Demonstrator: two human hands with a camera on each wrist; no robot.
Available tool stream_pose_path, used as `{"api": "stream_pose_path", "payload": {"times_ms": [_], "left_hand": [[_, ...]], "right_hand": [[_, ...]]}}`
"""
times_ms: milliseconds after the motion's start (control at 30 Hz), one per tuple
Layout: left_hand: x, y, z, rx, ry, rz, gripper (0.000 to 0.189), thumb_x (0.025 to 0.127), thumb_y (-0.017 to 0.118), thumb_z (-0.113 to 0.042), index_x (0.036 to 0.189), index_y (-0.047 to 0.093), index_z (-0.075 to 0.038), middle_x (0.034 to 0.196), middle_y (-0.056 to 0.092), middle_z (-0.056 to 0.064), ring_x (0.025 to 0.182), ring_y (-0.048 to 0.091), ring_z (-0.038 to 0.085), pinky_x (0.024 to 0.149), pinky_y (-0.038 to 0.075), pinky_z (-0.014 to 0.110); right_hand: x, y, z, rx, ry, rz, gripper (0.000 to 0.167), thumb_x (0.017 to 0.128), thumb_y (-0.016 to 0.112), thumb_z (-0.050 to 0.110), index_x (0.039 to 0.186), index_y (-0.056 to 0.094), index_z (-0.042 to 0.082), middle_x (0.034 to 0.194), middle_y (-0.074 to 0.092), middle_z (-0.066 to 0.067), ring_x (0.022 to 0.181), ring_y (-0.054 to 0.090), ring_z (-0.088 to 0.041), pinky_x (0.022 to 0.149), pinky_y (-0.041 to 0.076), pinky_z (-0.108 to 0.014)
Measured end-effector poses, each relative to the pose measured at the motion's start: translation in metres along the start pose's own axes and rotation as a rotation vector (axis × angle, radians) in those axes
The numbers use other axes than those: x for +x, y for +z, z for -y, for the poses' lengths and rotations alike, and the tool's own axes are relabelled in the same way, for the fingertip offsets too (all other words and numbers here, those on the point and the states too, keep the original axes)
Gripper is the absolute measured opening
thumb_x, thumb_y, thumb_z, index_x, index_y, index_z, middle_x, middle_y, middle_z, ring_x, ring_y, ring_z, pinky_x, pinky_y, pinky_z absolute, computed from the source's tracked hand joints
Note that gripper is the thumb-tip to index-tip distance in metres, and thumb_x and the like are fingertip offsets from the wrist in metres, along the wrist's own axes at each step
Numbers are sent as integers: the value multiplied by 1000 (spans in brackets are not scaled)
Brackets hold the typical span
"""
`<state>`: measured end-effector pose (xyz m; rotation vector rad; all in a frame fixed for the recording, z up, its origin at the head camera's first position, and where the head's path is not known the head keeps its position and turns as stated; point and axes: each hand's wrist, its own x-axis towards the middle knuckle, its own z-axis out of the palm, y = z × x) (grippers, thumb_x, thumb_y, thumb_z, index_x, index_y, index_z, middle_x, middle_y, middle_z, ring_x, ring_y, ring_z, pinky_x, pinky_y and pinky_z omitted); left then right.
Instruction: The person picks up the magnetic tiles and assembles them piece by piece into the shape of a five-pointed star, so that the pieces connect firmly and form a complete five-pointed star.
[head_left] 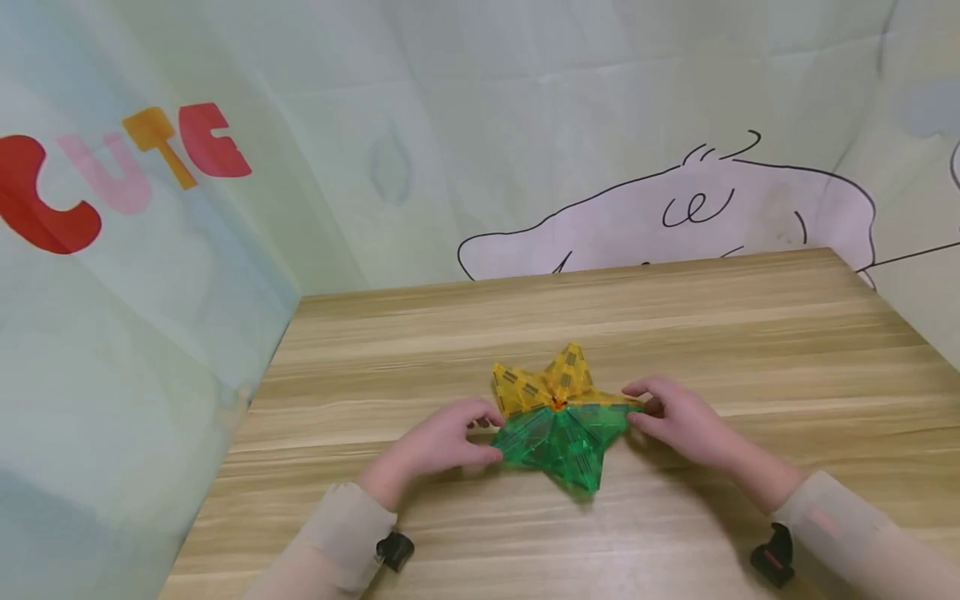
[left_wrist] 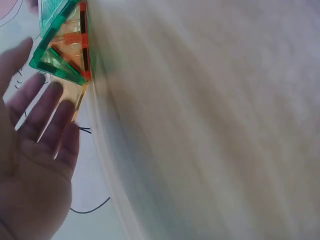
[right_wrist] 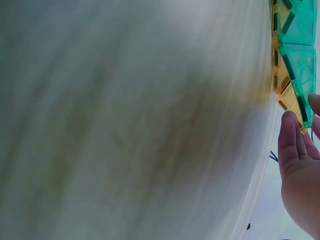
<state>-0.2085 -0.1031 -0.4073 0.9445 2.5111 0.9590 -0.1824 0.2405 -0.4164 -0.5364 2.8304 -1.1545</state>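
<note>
A star built of translucent magnetic tiles (head_left: 558, 417) lies on the wooden table, orange on its far side and green on its near side. My left hand (head_left: 457, 437) is beside its left green point, thumb and index finger apart on either side of the tip. In the left wrist view, the fingers of that hand (left_wrist: 47, 120) are spread, just below a green-edged tile (left_wrist: 57, 42). At the right point, my right hand (head_left: 682, 417) pinches the tip. The right wrist view shows its thumb (right_wrist: 314, 102) over a green tile (right_wrist: 300, 70) and its fingers by an orange one.
The wooden table (head_left: 390, 333) reaches to a fabric backdrop (head_left: 337, 150) with a cartoon drawing and coloured letters. Black straps (head_left: 395, 550) show at both sleeve cuffs. The table's far edge runs behind the star.
</note>
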Motion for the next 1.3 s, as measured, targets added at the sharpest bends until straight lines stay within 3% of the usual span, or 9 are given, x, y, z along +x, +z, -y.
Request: {"api": "stream_pose_path", "payload": {"times_ms": [100,267,367,533,633,833,1300], "left_hand": [[2,-5,0,-14,-70,-66,44,82,71,-31,119,59,-11,120,58,2,110,51,23,93,42,44],[6,-12,2,-41,-113,-140,51,83,71,-30,127,55,-12,127,53,3,115,48,25,95,39,46],[5,-11,2,-23,-91,-110,52,80,73,-31,126,56,-11,125,55,3,112,49,24,94,40,45],[1,-7,-2,55,-50,8,53,79,74,-36,124,59,-13,123,58,1,110,52,22,94,41,42],[1,-4,-4,75,-52,45,49,81,72,-35,124,61,-15,124,58,0,110,52,21,94,41,40],[1,-3,-6,63,-74,61,45,82,72,-34,121,62,-16,121,58,0,106,54,19,91,43,39],[2,3,-9,50,-40,72,46,80,73,-34,120,62,-13,119,59,1,105,54,20,90,44,38]], "right_hand": [[-1,-1,2,6,-3,-22,36,86,67,12,119,57,0,106,58,-11,83,59,-17,67,50,-29],[-1,3,3,8,-54,-42,37,83,69,10,117,58,-2,102,56,-11,81,58,-15,65,50,-27],[0,5,2,18,-67,-40,35,82,70,7,115,59,-2,101,56,-10,83,60,-17,68,51,-27],[1,4,-1,26,-47,-36,30,83,68,4,112,61,-1,100,59,-9,86,61,-19,71,51,-29],[3,3,-2,19,-38,-36,27,84,68,5,110,62,1,99,61,-8,86,60,-19,72,51,-30],[5,1,-3,25,-17,-24,25,85,66,5,109,63,2,99,60,-8,86,60,-19,72,51,-31],[10,1,-7,4,-12,-20,27,86,64,5,113,62,2,105,61,-11,89,61,-20,74,51,-33]]}}
